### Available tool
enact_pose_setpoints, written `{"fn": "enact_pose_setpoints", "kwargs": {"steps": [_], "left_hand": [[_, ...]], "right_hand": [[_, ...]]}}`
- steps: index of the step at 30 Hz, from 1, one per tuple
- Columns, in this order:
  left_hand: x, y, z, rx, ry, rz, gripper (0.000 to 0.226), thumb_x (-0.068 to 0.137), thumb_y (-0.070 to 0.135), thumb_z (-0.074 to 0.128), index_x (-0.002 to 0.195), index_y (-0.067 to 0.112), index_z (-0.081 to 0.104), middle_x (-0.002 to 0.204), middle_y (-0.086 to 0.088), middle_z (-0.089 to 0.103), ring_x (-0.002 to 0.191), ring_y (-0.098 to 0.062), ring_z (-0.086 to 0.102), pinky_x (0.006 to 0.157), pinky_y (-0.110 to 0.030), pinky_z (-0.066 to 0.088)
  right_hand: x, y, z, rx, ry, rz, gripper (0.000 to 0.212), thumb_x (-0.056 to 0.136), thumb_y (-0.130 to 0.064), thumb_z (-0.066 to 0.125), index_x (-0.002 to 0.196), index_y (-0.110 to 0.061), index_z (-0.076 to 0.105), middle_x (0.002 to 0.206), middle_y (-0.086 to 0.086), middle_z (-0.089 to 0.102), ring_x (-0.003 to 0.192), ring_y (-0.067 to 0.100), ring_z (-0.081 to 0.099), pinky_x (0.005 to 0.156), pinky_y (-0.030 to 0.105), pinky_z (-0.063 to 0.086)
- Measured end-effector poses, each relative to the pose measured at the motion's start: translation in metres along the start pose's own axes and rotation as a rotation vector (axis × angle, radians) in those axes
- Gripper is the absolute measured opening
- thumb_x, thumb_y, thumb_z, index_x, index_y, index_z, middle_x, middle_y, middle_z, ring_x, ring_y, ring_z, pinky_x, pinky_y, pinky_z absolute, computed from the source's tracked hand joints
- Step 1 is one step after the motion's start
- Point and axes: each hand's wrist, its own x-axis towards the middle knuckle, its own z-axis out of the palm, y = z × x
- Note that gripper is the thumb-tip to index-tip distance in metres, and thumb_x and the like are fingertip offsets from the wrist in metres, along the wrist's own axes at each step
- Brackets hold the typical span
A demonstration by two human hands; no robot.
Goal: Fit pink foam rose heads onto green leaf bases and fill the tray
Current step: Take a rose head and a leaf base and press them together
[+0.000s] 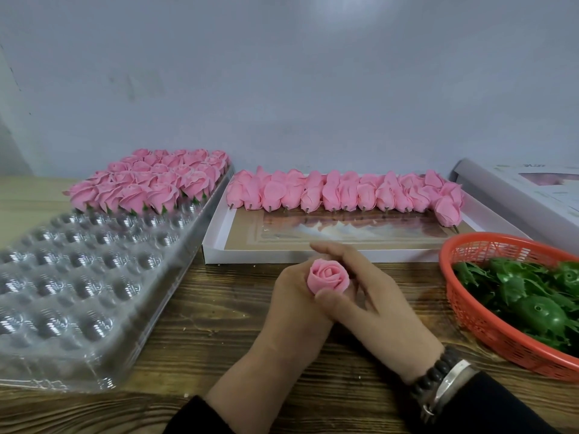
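Both hands on one rose, tray off to the left

Left hand (293, 303) and right hand (368, 296) pinch the rose (327, 275), bloom up; their grip hides any base. The tray (94, 277) lies left of the grip (nearer the left hand), front cups unfilled.
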Motion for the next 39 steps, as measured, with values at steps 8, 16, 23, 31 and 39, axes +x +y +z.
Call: {"fn": "enact_pose_setpoints", "kwargs": {"steps": [8, 16, 23, 31, 39], "left_hand": [[0.0, -0.007, 0.002, 0.363, 0.007, 0.037, 0.004, 0.081, 0.011, 0.065, 0.078, 0.013, 0.066, 0.074, 0.0, 0.068, 0.071, -0.011, 0.064, 0.066, -0.027, 0.053], [-0.001, -0.01, 0.006, 0.507, -0.02, 0.135, 0.015, 0.089, 0.001, 0.053, 0.087, 0.007, 0.067, 0.066, 0.024, 0.05, 0.066, 0.025, 0.049, 0.059, 0.0, 0.039], [-0.005, -0.003, 0.007, 0.191, -0.023, -0.01, 0.039, 0.084, -0.017, 0.049, 0.079, 0.02, 0.059, 0.069, 0.014, 0.055, 0.064, 0.016, 0.057, 0.058, -0.003, 0.043], [0.001, -0.002, 0.003, 0.07, 0.011, -0.002, 0.01, 0.084, -0.007, 0.057, 0.075, -0.007, 0.06, 0.064, -0.006, 0.057, 0.057, -0.007, 0.051, 0.051, -0.013, 0.043], [0.001, -0.013, 0.004, 0.327, 0.076, 0.002, 0.022, 0.088, 0.0, 0.051, 0.073, 0.013, 0.061, 0.07, -0.002, 0.061, 0.064, -0.009, 0.058, 0.063, -0.022, 0.051]], "right_hand": [[-0.001, -0.003, 0.011, 0.127, 0.297, -0.097, 0.037, 0.083, -0.045, 0.041, 0.09, -0.024, 0.071, 0.091, -0.009, 0.072, 0.089, 0.001, 0.065, 0.076, 0.012, 0.046], [-0.002, -0.004, 0.015, -0.082, 0.235, -0.098, 0.035, 0.084, -0.046, 0.039, 0.09, -0.031, 0.07, 0.09, -0.019, 0.068, 0.093, 0.003, 0.062, 0.082, 0.025, 0.048], [-0.001, -0.005, 0.015, -0.125, 0.148, -0.064, 0.032, 0.075, -0.049, 0.046, 0.097, -0.036, 0.065, 0.096, -0.018, 0.066, 0.098, 0.002, 0.059, 0.085, 0.023, 0.047], [-0.003, -0.004, 0.009, -0.111, 0.136, -0.076, 0.056, 0.067, -0.059, 0.056, 0.118, -0.039, 0.049, 0.119, -0.022, 0.056, 0.115, -0.001, 0.05, 0.096, 0.019, 0.04], [-0.003, -0.009, 0.017, -0.175, 0.244, -0.206, 0.034, 0.086, -0.047, 0.037, 0.116, -0.038, 0.05, 0.122, -0.016, 0.056, 0.119, 0.002, 0.049, 0.099, 0.024, 0.038]]}}
